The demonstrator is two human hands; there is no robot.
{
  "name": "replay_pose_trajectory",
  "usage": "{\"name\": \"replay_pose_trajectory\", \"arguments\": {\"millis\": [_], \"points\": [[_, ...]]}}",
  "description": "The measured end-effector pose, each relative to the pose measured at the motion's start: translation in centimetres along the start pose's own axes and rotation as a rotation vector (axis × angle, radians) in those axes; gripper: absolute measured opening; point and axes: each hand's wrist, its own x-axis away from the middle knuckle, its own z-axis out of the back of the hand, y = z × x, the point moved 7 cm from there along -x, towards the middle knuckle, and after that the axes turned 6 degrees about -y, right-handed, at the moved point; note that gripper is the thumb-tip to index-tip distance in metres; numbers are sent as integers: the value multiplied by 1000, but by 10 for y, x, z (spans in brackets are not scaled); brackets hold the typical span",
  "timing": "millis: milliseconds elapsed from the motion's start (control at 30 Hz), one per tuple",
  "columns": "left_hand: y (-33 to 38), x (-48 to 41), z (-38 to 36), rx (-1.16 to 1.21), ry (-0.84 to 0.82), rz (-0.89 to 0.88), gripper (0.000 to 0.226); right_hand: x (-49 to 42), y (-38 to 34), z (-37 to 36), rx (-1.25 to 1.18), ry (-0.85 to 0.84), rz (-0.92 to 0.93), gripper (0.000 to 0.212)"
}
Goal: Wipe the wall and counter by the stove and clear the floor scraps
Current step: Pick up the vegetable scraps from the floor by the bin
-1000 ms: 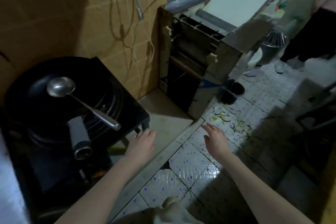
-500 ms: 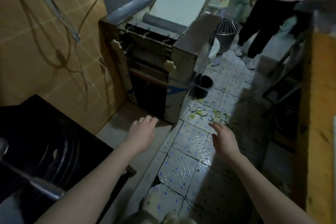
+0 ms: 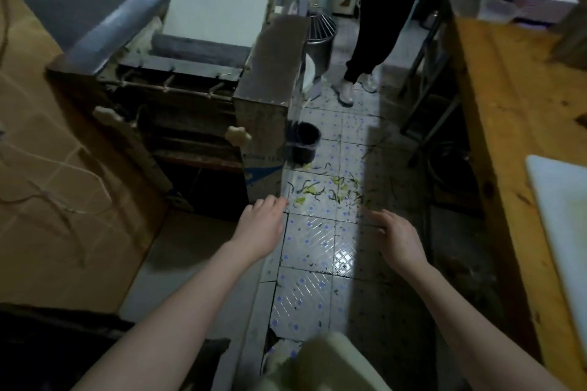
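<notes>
Since the floor scraps are the closest job, start there: green and dark strips and shreds, scattered over a couple of tiles of the floor at the foot of the noodle machine. They cluster at its corner, so probably trimmings dropped from that side. At 11 o'clock from the scraps a black bucket stands on the floor, tight against the machine's side panel; cannot tell if it touches. It's a plausible bin for them, but the contents aren't visible.

Both hands are empty and well apart. The left hand hovers at 7 o'clock of the scraps, fingers relaxed, tips just short of the nearest bits. The right hand is at 5 o'clock, fingers straight and loosely spread. Flanking the pile like that reads as a reach to gather by hand. No cloth or broom is in view, and I judge there's no floor contact yet.

Further out at 9 o'clock is the wall, tan tile with loose cords hanging across it, and a grey ledge at its base. The dark stove sits at 7 o'clock, mostly cropped. Bare hands can't wipe, so doing the scraps first makes sense.

A wooden worktop runs down the 3 o'clock side, with a white board on it. At 12 o'clock a person stands with feet well clear of the scraps.

Risk: thin shreds may cling to the ridged tile, so expect to pinch them up rather than scoop.
</notes>
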Motion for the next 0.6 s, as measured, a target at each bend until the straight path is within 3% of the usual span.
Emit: {"name": "replay_pose_trajectory", "arguments": {"millis": [600], "points": [[60,-198,12,-59,-89,-68,41,-152,93,47,-70,0,-135,49]]}}
